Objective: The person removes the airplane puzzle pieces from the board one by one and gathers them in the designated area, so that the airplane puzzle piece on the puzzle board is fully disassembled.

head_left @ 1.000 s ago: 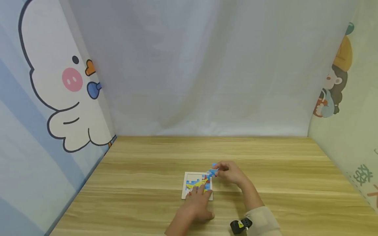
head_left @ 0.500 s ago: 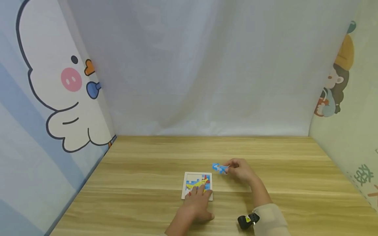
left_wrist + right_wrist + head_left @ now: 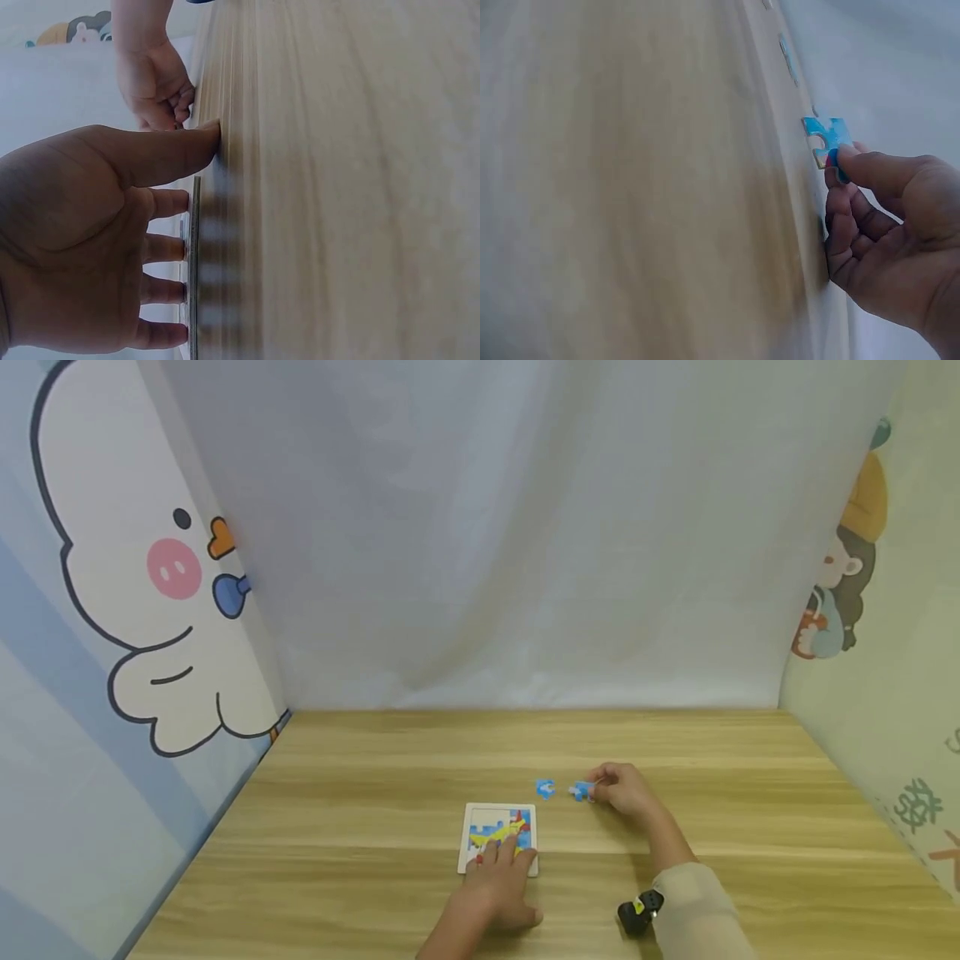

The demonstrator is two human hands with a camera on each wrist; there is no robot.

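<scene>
A small square jigsaw puzzle with a pale frame (image 3: 462, 852) lies on the table, its picture yellow, red and blue. My left hand (image 3: 497, 883) rests on its near part with fingers spread and straight, hiding some of the picture; in the left wrist view the fingertips (image 3: 174, 291) press on the board from above. Off to the right, my right hand (image 3: 628, 792) pinches a blue puzzle piece (image 3: 829, 133) between thumb and finger, tilted up from the table. Another blue piece (image 3: 545, 788) lies loose between that hand and the frame. The upper left of the frame shows bare backing.
The wood-grain table (image 3: 360, 827) reaches back to a grey-white curtain (image 3: 525, 568). Printed cartoon panels stand at left (image 3: 112, 610) and right (image 3: 885, 693). A black device (image 3: 640, 913) sits at the right sleeve's cuff (image 3: 693, 902).
My right hand has moved right, away from the puzzle frame. The blue pieces, overlapping near its fingers before, now lie apart, one left on the table. My left hand stays put.
</scene>
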